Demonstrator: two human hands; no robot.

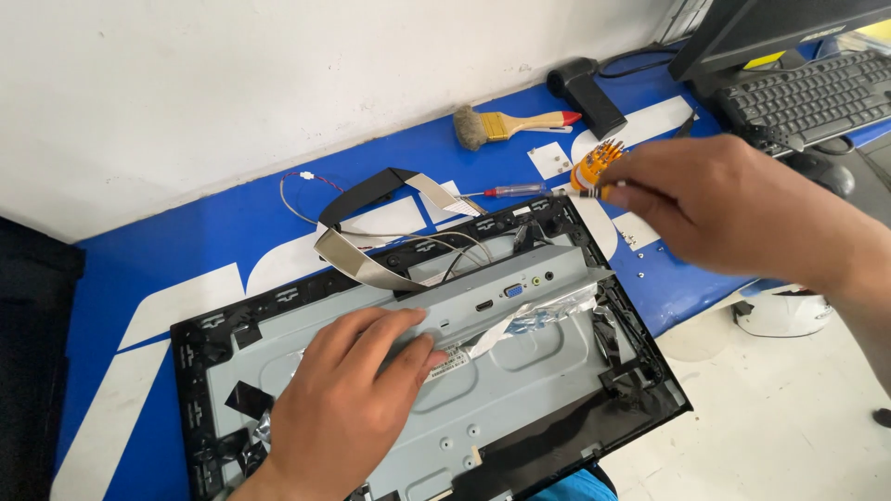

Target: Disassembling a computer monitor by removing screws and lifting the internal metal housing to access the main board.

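Note:
An opened flat monitor (pixel 520 408) lies face down on the blue table, its grey metal back plate and black frame showing. My left hand (pixel 348 399) rests flat on the metal plate, fingers apart, holding nothing. My right hand (pixel 733 209) hovers past the monitor's far right corner, fingers pinched on a small tool tip beside an orange screwdriver bit holder (pixel 592 167). A flat grey ribbon cable (pixel 371 264) loops up from the monitor's far edge. A thin red-handled screwdriver (pixel 510 190) lies on the table just beyond it.
A wooden paintbrush (pixel 510 123) lies near the wall. A black keyboard (pixel 803 93) and a dark screen (pixel 761 28) stand at the far right. A black monitor stand piece (pixel 585 93) lies by them. A white round object (pixel 784 314) sits on the floor below the table's edge.

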